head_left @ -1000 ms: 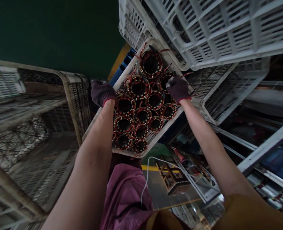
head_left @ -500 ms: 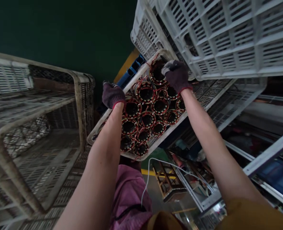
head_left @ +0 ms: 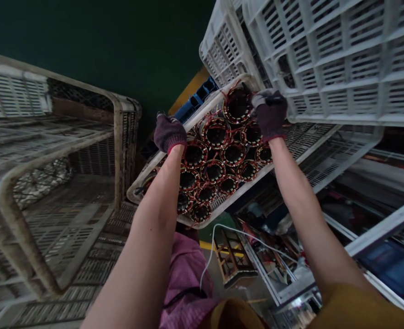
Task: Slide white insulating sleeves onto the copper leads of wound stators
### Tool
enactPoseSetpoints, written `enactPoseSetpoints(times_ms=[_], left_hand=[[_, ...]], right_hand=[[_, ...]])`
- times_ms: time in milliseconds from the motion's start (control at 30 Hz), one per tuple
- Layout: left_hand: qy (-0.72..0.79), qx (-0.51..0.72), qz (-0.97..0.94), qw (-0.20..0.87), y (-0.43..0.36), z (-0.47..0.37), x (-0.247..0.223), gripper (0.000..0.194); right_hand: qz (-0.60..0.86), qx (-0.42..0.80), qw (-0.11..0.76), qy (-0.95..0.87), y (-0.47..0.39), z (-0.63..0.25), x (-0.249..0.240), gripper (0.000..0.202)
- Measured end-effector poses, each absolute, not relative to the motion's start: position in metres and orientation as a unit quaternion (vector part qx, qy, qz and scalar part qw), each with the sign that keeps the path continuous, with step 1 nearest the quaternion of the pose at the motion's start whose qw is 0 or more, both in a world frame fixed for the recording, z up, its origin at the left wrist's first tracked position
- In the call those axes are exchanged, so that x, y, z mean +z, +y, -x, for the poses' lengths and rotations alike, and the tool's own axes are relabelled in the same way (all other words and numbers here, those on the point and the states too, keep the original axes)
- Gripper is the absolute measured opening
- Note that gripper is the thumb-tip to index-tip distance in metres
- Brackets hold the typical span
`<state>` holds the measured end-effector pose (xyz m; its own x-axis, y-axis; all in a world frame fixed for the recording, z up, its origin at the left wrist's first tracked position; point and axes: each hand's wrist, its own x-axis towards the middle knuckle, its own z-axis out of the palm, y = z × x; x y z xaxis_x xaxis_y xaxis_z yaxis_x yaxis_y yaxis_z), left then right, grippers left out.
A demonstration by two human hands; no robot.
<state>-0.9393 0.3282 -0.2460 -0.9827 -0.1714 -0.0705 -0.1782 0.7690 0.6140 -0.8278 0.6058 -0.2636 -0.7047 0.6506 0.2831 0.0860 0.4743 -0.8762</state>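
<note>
A white plastic crate (head_left: pixel 234 197) full of several motor stators (head_left: pixel 215 132), round cores with red-brown copper windings, is tilted in the middle of the view. My left hand (head_left: pixel 169 132), in a dark purple knit glove, is closed on the crate's far long rim. On the opposite side, near the upper right corner, my right hand (head_left: pixel 270 112) in a matching glove is closed at the rim beside the largest-looking stator (head_left: pixel 238 105). The fingertips of both hands are partly hidden.
Stacked white crates (head_left: pixel 345 59) rise close on the right. Worn, dirty crates (head_left: pixel 118 151) stand on the left. A blue crate (head_left: pixel 195 100) lies beyond the held one. A wooden stool (head_left: pixel 234 258), a white cable (head_left: pixel 212 242) and a metal frame (head_left: pixel 383 226) are below right.
The whole view has shifted, so the crate, both hands and the surrounding crates sit farther right. Both hands remain closed at the crate's rim.
</note>
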Motion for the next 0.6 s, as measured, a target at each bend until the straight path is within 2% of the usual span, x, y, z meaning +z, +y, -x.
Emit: enactPoseSetpoints(times_ms=[67,200,267,433,500,600], left_hand=[[0.94,0.328,0.091,0.005,0.328,0.94,-0.249,0.03],[0.947,0.306,0.095,-0.002,0.327,0.94,-0.251,0.029],[0.956,0.28,0.091,0.0,0.328,0.939,-0.251,0.029],[0.961,0.262,0.088,-0.007,0.328,0.939,-0.251,0.033],[0.96,0.263,0.092,-0.01,0.328,0.939,-0.252,0.033],[0.961,0.262,0.091,-0.011,0.328,0.938,-0.251,0.033]], right_hand=[[0.236,0.525,0.293,-0.763,0.586,0.812,-0.259,0.024],[0.196,0.599,0.181,-0.755,0.531,0.796,-0.263,0.031],[0.194,0.546,0.178,-0.795,0.512,0.799,-0.271,0.027],[0.2,0.263,0.174,-0.928,0.5,0.814,-0.286,0.014],[0.185,0.224,0.166,-0.942,0.5,0.816,-0.287,0.014],[0.175,0.233,0.169,-0.941,0.501,0.814,-0.285,0.011]])
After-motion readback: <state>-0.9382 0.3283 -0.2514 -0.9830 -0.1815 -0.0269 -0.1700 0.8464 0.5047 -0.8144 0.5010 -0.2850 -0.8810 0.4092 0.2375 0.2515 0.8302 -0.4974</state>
